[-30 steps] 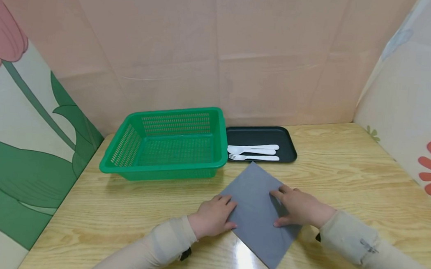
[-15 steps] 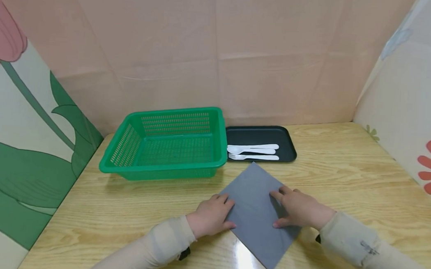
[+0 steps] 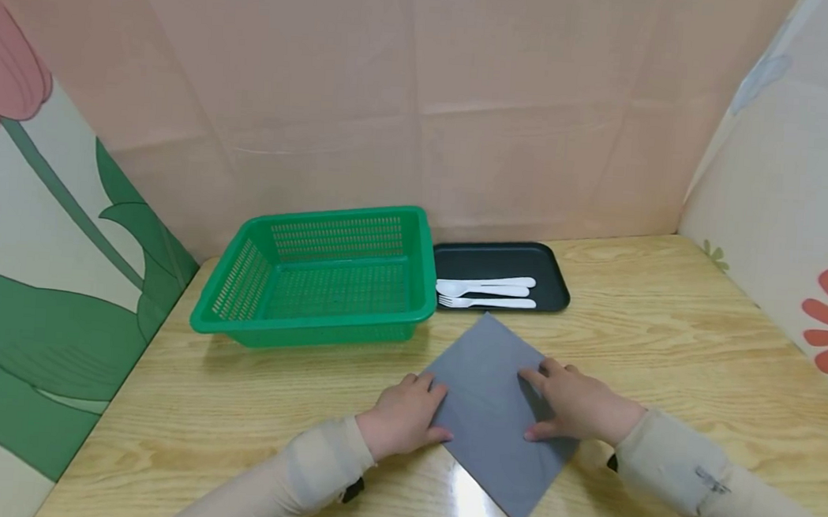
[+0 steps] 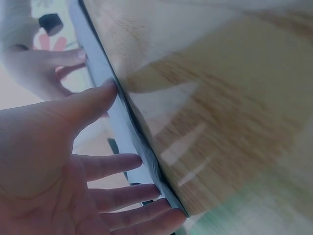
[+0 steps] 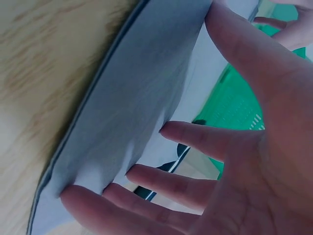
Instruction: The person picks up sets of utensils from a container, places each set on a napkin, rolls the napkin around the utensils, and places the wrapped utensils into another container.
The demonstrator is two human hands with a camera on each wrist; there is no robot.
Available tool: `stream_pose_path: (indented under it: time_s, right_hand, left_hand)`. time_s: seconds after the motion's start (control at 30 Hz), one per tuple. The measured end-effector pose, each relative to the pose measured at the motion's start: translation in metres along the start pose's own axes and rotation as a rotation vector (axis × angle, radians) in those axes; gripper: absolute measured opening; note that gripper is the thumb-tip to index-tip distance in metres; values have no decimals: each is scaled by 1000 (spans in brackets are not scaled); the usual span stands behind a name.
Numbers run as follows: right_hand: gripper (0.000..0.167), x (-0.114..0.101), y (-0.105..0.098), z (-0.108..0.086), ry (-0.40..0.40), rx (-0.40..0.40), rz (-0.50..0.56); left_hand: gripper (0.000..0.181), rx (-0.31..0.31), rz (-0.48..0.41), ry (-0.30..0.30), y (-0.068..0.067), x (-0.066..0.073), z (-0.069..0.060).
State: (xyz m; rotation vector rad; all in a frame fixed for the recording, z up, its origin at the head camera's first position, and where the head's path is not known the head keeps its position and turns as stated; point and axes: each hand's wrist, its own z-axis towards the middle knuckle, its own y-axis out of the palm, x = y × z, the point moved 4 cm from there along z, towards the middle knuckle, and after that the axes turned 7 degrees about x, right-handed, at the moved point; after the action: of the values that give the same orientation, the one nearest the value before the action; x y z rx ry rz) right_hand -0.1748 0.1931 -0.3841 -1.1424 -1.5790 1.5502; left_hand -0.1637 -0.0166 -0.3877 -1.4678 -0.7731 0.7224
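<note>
A flat grey sheet, which looks like a folded cloth (image 3: 489, 421), lies on the table with one corner pointing at the viewer. My left hand (image 3: 402, 417) rests at its left edge, fingers spread, the fingertips and thumb touching the border. On the right part of the cloth my right hand (image 3: 579, 401) stands arched, with thumb and fingertips pressing on the top. Layered edges of the cloth (image 5: 122, 107) show in the right wrist view, under the spread fingers. In the left wrist view the fingers of my left hand (image 4: 73, 156) lie along the cloth's edge.
A green plastic basket (image 3: 310, 331) with slotted walls stands behind at the left. Beside it a black tray (image 3: 499, 260) holds white plastic cutlery (image 3: 486, 290), a fork and a spoon among it. The wooden table (image 3: 700, 347) meets a cloth-covered wall at the back.
Very little differs. My left hand and the near corner of the cloth have shifted slightly to the left; the right hand stays in place.
</note>
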Motion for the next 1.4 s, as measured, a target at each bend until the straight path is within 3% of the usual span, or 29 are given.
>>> stream_pose_path:
  time_s: [0.27, 1.13, 1.4]
  right_hand:
    - [91, 2, 2, 0, 35, -11, 2]
    - [87, 0, -5, 1, -23, 32, -78]
    - [87, -1, -5, 1, -27, 30, -96]
  left_hand:
    - [57, 10, 9, 0, 0, 0, -1]
    - [51, 62, 56, 10, 4, 0, -1]
    - [51, 44, 46, -6, 3, 0, -1]
